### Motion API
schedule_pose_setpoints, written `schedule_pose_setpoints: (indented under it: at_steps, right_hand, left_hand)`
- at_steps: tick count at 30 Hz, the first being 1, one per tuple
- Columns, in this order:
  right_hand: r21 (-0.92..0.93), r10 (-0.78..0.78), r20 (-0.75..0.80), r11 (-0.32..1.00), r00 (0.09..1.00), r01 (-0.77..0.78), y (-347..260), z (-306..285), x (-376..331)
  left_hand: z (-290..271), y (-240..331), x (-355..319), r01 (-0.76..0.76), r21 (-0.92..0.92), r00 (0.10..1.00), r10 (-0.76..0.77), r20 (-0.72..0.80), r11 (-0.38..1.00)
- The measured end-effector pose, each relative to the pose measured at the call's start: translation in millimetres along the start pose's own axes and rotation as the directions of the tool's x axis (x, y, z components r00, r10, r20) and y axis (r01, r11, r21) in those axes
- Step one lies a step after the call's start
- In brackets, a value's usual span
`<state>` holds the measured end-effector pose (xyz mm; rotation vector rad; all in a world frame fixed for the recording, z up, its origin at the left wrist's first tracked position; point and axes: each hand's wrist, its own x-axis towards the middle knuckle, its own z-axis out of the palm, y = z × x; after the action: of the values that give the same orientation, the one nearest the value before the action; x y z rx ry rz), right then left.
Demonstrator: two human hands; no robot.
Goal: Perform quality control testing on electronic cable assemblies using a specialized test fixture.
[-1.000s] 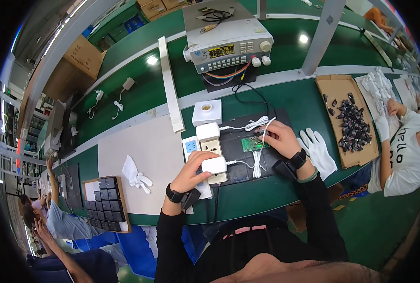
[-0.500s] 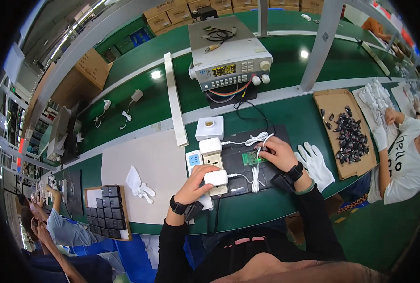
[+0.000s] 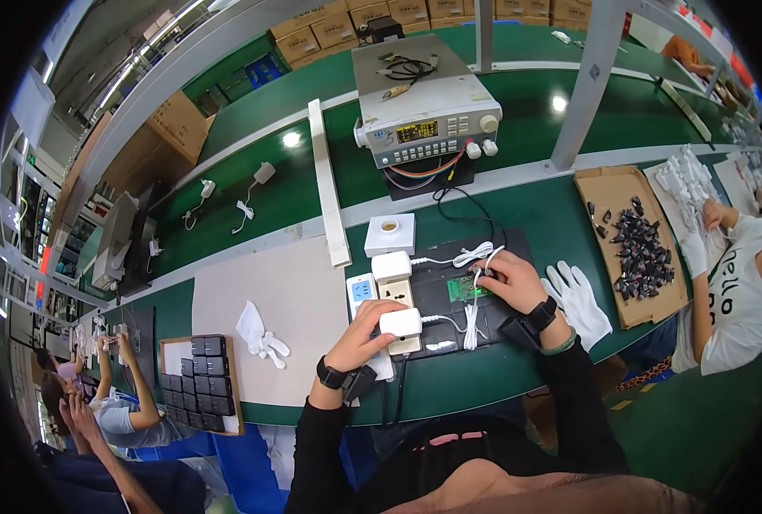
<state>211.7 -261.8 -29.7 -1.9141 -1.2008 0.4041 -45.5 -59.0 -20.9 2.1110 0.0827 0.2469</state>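
My left hand [image 3: 354, 344] is closed around a white power adapter [image 3: 401, 323], which sits at the near end of a cream socket strip [image 3: 395, 295]. A second white adapter [image 3: 390, 267] sits at the strip's far end. White cables run right from both adapters, each with a bundled length. My right hand [image 3: 520, 284] is closed at the right edge of a small green circuit board [image 3: 460, 289], fingertips pinched on a white cable [image 3: 489, 259]. The cable's tip is hidden by the fingers. Board and cables lie on a black mat [image 3: 432, 306].
Behind the strip stand a white box [image 3: 390, 235] and a grey bench instrument [image 3: 437, 130] with a lit display. White gloves [image 3: 576, 301] lie right of my hand. A cardboard tray [image 3: 588, 248] of black connectors is further right. Black adapters [image 3: 202, 383] fill a tray at left. Co-workers sit both sides.
The whole view has shifted slightly, so things appear a little further right. My left hand keeps its hold on the adapter. My right hand stays at the board, with the cable near its fingers slightly shifted.
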Motion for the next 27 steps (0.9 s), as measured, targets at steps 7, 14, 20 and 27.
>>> schedule_pose_setpoints:
  at_steps: [7, 14, 20, 27]
  right_hand:
    - [0.049, -0.016, -0.018, 0.999, 1.0, 0.017, -2, 2, -1]
    - [0.581, -0.014, -0.104, 0.811, 0.994, 0.072, 6, 6, 5]
    - [0.728, 0.173, 0.089, 0.66, 0.981, -0.182, 9, 4, 7]
    - [0.604, 0.075, 0.048, 0.792, 0.996, -0.089, 4, 13, 9]
  left_hand:
    - [0, -3, -3, 0.013, -0.013, 1.0, -0.013, 0.007, 1.0]
    - [2, -1, -3, 0.065, 0.05, 0.997, -0.066, 0.031, 0.997]
    - [-27, -18, -18, -0.273, -0.525, 0.857, -0.044, -0.514, 0.806]
    - [-196, 18, 51, -0.24, -0.296, 0.841, 0.046, -0.539, 0.924]
